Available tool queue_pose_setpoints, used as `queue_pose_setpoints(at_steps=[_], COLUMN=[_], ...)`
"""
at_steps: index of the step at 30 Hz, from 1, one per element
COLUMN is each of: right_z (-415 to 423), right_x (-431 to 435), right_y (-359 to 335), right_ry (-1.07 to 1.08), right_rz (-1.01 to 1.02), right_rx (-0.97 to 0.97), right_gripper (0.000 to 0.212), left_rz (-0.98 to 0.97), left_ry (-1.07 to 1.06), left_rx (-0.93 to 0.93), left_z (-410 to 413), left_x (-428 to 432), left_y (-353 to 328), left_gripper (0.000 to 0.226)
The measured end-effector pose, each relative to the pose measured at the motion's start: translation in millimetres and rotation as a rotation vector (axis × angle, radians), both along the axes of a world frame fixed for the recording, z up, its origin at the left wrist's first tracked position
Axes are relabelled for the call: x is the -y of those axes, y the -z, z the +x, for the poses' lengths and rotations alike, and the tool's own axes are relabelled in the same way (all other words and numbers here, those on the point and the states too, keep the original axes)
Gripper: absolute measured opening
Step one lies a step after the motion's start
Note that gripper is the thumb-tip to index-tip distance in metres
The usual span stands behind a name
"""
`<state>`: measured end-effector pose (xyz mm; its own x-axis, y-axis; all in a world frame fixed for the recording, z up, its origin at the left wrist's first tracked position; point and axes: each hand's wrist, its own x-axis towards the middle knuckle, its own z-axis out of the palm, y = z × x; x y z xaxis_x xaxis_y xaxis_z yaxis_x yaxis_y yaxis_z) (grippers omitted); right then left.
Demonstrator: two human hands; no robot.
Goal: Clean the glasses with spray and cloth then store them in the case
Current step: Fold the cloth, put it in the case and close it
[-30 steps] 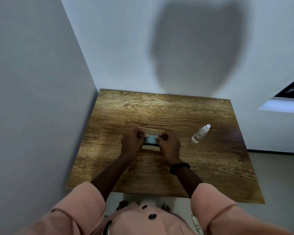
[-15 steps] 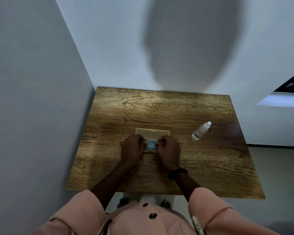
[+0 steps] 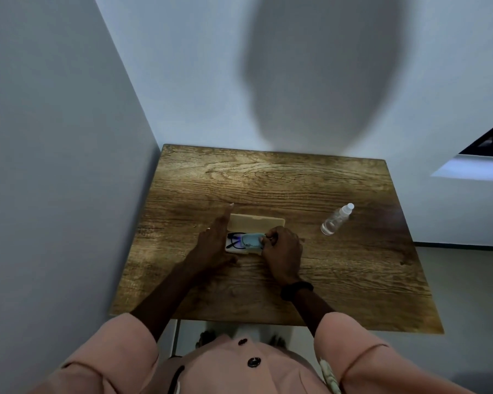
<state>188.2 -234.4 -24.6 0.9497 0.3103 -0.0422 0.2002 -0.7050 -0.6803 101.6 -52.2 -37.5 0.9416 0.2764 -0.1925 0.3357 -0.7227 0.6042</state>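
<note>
Glasses (image 3: 234, 239): in open case (image 3: 257, 222), table (image 3: 353, 265) centre; dark thin frame, light, likely fragile; best held by frame, not lenses
Cloth (image 3: 251, 240): soft, over glasses
Left hand (image 3: 214, 243): fingers extended flat at case's 9 o'clock, holding nothing
Right hand (image 3: 282, 250): fingers curled, pinching cloth
Spray bottle (image 3: 335, 220): lying at 3 o'clock, well apart

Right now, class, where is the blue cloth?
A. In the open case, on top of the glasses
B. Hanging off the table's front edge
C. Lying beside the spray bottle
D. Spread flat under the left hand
A: the cloth sits in the open case over the dark glasses, pressed by the right hand, far from the bottle.
</note>
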Motion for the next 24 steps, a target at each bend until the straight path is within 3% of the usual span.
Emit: queue_pose_setpoints(at_steps=[5, 8, 11, 14, 16, 20, 24], right_z=[3, 4, 7, 24, 35, 44, 40], right_x=[5, 14, 27, 39, 44, 52, 55], right_y=[7, 0, -11, -7, -1, 7, 12], right_ry=[-0.008, 0.039, 0.0, -0.284, -0.434, -0.533, -0.526], right_rz=[0.107, 0.222, 0.258, 0.129, 0.084, -0.048, -0.015], right_rx=[0.015, 0.026, 0.061, 0.063, -0.027, 0.018, 0.081], right_gripper=[0.016, 0.026, 0.063, 0.108, 0.12, 0.116, 0.1], left_rz=[-0.057, -0.057, -0.045, -0.012, 0.026, 0.07, 0.057], left_ry=[-0.015, -0.024, -0.034, -0.042, -0.035, -0.024, -0.058], left_rx=[-0.025, -0.005, 0.011, 0.001, -0.011, 0.005, 0.114], left_z=[3, 0, -3, -2, -2, -2, -7], left_x=[1, 2, 4, 8, 10, 16, 22], left_y=[-6, 0, 3, 1, 3, 4, 4], left_gripper=[0.128, 0.126, 0.125, 0.124, 0.122, 0.113, 0.092])
